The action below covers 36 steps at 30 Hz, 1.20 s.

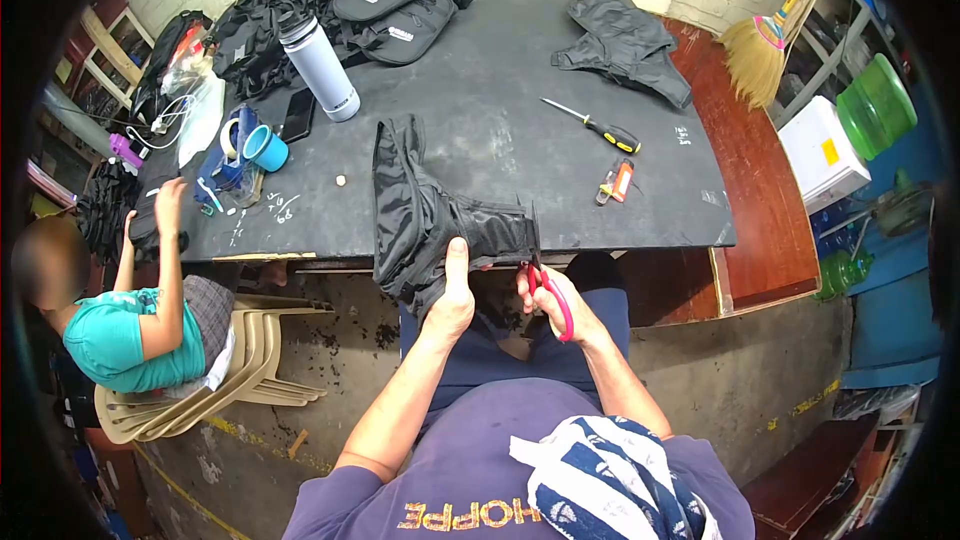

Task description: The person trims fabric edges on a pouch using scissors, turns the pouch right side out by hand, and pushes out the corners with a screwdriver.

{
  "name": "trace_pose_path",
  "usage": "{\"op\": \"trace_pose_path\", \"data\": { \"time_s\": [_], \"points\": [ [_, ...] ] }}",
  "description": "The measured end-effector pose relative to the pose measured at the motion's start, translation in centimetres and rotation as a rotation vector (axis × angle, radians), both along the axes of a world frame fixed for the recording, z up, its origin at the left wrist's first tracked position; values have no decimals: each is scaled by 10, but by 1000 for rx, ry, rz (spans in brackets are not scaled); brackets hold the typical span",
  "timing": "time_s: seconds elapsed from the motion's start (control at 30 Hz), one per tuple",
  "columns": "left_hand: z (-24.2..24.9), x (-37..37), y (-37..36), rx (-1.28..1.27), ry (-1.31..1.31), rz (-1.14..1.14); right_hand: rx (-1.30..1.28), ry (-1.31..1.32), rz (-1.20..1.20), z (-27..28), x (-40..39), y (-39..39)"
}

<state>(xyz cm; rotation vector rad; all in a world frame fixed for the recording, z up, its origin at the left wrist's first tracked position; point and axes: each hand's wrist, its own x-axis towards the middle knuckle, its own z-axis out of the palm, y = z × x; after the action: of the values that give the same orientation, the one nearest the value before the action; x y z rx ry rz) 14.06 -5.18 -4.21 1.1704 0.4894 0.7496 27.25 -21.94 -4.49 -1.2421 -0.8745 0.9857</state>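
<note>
Over the table's front edge, my left hand [452, 300] grips a black fabric piece [425, 210], thumb on top and fingers underneath. Red-handled scissors [566, 315] are held in my right hand [570, 308], its fingers in the handle loops. Their dark blades point away from me, at the right end of the fabric. Whether the blades touch the cloth is hard to make out. On the table to the right lie a screwdriver [610, 136] with a yellow and black handle and an orange lighter [615, 183].
A second black fabric piece [625, 45] rests at the table's back right. Black bags [395, 5], a white bottle [322, 68], a blue cup [266, 148] and a phone [298, 115] stand or lie toward the left. A person in a teal shirt [130, 335] sits on stacked chairs [255, 365].
</note>
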Motion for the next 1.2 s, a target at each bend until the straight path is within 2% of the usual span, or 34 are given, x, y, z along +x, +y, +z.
{"op": "trace_pose_path", "data": {
  "time_s": [0.13, 0.23, 0.4, 0.5, 0.67, 0.8, 0.9, 0.93, 1.03, 1.2],
  "points": [
    [16, -3, -5, 4, 20, 45, -22, 48, 15, 6, 0, -3],
    [27, -9, -10, 112, 122, -66, 109, 66, 13, 9, -2, 0],
    [23, -6, -9, 137, 111, -11, 37, 74, -43, 15, -7, 1],
    [50, -8, -15, 284, 228, 10, 25, 114, -84, 13, -10, 1],
    [60, -12, -14, 320, 300, -18, -2, 112, -93, 22, -12, -1],
    [68, -11, -17, 201, 381, 1, -42, 153, -86, 15, -11, -6],
    [60, -13, -11, 244, 358, -18, -273, 123, -141, 28, -12, -15],
    [57, -12, -8, 243, 359, -19, -275, 123, -142, 23, -11, -15],
    [51, -6, 9, 521, 193, 161, -3, 120, -28, -1, -6, -13],
    [54, -8, 32, 586, 272, 24, -46, 93, 60, 7, 3, -18]
  ]
}}
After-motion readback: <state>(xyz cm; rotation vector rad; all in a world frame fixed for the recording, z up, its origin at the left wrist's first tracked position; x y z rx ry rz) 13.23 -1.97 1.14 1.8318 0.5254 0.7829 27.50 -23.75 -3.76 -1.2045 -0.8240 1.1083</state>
